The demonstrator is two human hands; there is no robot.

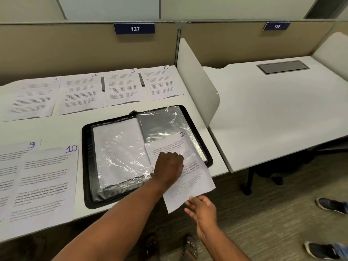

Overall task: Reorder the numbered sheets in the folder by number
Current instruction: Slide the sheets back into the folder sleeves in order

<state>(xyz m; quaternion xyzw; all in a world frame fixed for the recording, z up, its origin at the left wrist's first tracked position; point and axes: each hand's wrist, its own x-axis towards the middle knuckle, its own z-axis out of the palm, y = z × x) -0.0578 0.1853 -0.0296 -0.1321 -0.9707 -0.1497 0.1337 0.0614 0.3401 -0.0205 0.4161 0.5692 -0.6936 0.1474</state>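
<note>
Sheet 2 point(191, 180) lies half inside the right-hand plastic sleeve point(162, 125) of the open black folder point(87, 166) on the tabletop point(62, 127), its lower end hanging off the near edge. Left hand point(167, 166) sits knuckles-up on its middle, fingers bent, cannot tell whether pinching; right hand point(204, 207) is released, fingers loose at its bottom edge. Sheets 3 point(32, 98), 4 point(81, 95), 5 point(122, 87), 6 point(162, 82) line the far side; 9 point(11, 166) and 10 point(47, 185) lie left of the folder.

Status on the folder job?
Left hand on sheet 2, right hand at its lower edge, grips unclear. Sheet 2 partway into right sleeve of folder, rest overhanging the desk. Nothing blocking.
</note>
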